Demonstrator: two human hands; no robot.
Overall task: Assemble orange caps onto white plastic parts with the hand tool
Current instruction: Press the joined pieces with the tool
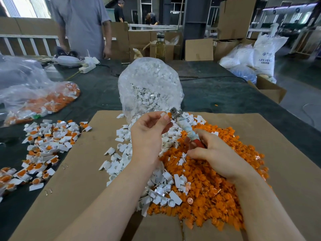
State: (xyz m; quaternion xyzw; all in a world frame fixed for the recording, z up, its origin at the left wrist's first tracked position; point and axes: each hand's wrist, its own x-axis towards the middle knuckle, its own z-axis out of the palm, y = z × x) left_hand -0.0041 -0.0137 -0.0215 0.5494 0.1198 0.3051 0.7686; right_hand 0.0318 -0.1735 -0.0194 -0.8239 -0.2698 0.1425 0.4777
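Over the middle of the table, our left hand pinches what seems a white part with orange cap against the hand tool, gripped by our right hand above the orange caps.

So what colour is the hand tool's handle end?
Red on the hand tool, under pale wrapping; head view.

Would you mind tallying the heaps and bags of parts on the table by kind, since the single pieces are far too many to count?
Loose heaps of orange caps: 1
Loose heaps of white parts: 1
Loose heaps of assembled pieces: 1
Clear bags of white parts: 1
Clear bags of assembled pieces: 1
Total: 5
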